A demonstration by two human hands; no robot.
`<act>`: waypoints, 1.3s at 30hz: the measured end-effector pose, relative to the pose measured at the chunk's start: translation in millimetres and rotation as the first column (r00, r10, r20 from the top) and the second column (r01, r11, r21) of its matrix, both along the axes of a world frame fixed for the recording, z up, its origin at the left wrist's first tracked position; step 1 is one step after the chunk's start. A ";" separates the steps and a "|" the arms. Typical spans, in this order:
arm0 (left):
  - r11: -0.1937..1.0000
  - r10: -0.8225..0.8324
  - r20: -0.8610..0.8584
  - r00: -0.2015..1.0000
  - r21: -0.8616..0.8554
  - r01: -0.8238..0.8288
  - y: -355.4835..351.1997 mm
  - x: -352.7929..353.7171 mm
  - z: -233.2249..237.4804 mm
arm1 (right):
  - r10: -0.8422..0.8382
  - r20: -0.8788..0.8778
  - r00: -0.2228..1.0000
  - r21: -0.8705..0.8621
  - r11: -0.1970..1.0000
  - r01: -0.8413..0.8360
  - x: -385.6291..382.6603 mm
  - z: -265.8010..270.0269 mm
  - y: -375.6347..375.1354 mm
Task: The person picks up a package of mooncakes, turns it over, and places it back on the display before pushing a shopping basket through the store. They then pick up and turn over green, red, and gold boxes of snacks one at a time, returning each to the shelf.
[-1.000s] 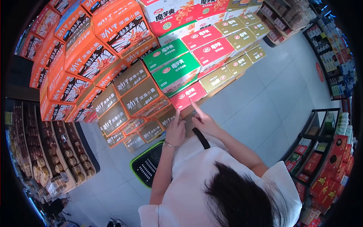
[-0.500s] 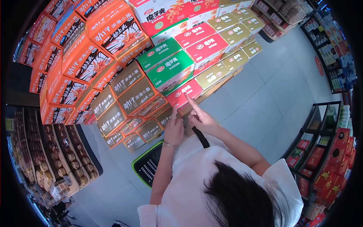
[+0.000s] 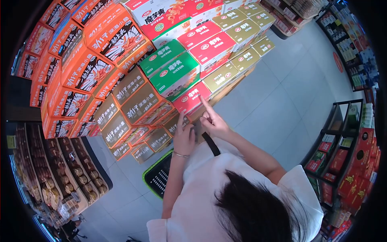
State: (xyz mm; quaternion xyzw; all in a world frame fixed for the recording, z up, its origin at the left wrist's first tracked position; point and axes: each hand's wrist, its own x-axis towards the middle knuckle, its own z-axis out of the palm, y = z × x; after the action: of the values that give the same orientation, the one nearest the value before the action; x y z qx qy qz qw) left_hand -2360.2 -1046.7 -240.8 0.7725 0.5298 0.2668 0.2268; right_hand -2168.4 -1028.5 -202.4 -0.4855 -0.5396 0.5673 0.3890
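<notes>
A red snack box (image 3: 192, 98) lies at the near corner of the stacked display. My left hand (image 3: 184, 139) is at its near left edge, index finger stretched toward the box and the other fingers loosely bent. At the box's right edge, the extended index fingertip of my right hand (image 3: 215, 124) overlaps the corner, while its remaining fingers curl in. Neither hand holds anything. Directly beyond are green boxes (image 3: 175, 74), with a gold box (image 3: 221, 78) to the right. Brown-gold fish snack boxes (image 3: 142, 103) stand left of the red one.
Orange boxes (image 3: 88, 72) rise in a tall stack at the left. A black basket with a green rim (image 3: 146, 177) is beside my left forearm. Shelves of packaged goods (image 3: 74, 169) stand lower left, and a black rack (image 3: 322, 149) stands right. Tiled floor (image 3: 278, 101) lies between.
The view has shifted slightly, so the display appears a little farther left. Both hands stay at the red box with index fingers extended; the right fingertip is now at its right corner.
</notes>
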 end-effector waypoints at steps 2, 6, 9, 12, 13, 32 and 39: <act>1.000 0.000 0.004 1.000 0.011 0.000 -0.6 0.4 0.9 | -0.002 0.000 1.000 -0.009 1.000 0.002 -1.0 -5.7 -0.3; 1.000 -0.026 -0.044 0.999 -0.012 0.025 -1.7 -2.5 6.5 | -0.017 -0.029 0.999 -0.038 0.999 0.016 -4.7 -7.7 -1.8; 0.994 -0.032 -0.006 0.999 -0.103 0.031 -3.0 -1.9 12.0 | -0.022 -0.024 0.999 -0.024 0.999 0.022 -5.4 -13.7 -2.8; 0.994 -0.036 -0.005 0.999 -0.106 0.035 -1.3 -2.4 12.9 | -0.037 -0.015 0.999 -0.051 0.998 0.036 -5.8 -15.0 -2.8; 0.992 -0.032 0.006 0.999 -0.125 0.033 -1.0 -2.6 12.9 | -0.039 -0.017 0.999 -0.052 0.998 0.038 -6.0 -16.1 -2.8; 0.995 -0.011 -0.074 0.997 -0.099 0.003 6.9 0.3 19.9 | -0.035 0.127 0.991 0.033 0.999 0.031 -14.7 4.9 5.2; 0.996 0.023 -0.101 0.995 -0.078 -0.031 8.5 5.8 18.2 | 0.112 0.396 0.911 -0.032 0.994 -0.109 -11.9 -10.9 10.9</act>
State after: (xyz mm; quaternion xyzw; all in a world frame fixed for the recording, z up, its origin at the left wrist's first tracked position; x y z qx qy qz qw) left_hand -2354.4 -1038.2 -222.6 0.7681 0.5610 0.2094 0.2269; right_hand -2180.3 -1017.5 -213.4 -0.5610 -0.6312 0.4806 0.2365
